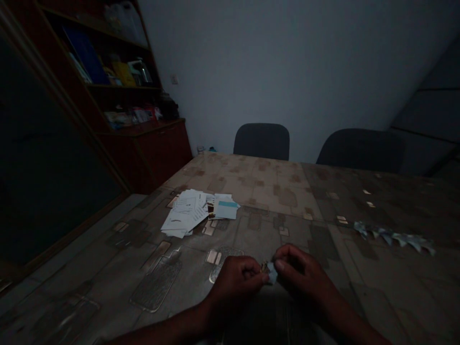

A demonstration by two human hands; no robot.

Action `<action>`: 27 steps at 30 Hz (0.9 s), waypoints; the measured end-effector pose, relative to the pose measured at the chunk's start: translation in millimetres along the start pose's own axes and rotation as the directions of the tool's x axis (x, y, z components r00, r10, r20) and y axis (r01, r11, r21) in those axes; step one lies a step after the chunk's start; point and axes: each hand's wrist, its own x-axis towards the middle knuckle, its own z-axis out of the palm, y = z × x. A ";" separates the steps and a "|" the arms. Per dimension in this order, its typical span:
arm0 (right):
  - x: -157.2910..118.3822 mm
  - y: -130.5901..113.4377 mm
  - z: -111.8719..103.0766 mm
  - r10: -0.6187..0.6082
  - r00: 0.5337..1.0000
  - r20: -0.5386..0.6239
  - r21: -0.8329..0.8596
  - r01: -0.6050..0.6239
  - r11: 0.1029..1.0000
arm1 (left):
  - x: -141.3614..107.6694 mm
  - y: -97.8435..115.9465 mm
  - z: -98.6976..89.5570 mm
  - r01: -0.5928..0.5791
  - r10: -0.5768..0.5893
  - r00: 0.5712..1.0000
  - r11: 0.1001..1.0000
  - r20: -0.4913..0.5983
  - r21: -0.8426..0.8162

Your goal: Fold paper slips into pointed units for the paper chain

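Note:
Near the table's front edge, my left hand (239,278) and my right hand (304,270) come together on a small folded piece of paper (271,274). It is pale blue-white, with a darker patterned part on its left side. My left thumb and fingers pinch that left side, while the right fingertips close on its right edge. Farther right on the table lies a zigzag chain of folded paper pieces (393,236). Ahead and to the left is a loose pile of paper cards (189,211), with a light blue-striped one (227,209) at its right end.
A patterned cloth covers the table (258,184). Two dark chairs, one near the middle (261,140) and one at the right (359,148), stand behind it against the wall. At the left, a wooden cabinet (158,148) has shelves full of things. The room is dim.

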 end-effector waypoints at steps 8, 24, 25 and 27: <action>-0.4 7.9 1.3 -0.039 0.998 0.055 -0.100 0.044 0.994 | -1.2 -5.4 -1.9 -0.055 0.055 0.998 0.998 -0.005 0.038; -1.1 7.4 2.8 -0.081 0.996 0.043 -0.096 0.085 0.992 | -1.8 -7.6 -3.2 -0.089 0.089 0.996 0.996 -0.013 0.008; -1.3 6.9 2.4 -0.077 0.996 0.045 -0.092 0.081 0.993 | -1.2 -8.9 -3.4 -0.098 0.098 0.995 0.995 -0.018 0.010; -2.0 5.3 0.5 -0.055 0.996 0.076 -0.061 0.060 0.996 | -0.6 -11.5 -4.2 -0.115 0.115 0.993 0.993 -0.024 0.017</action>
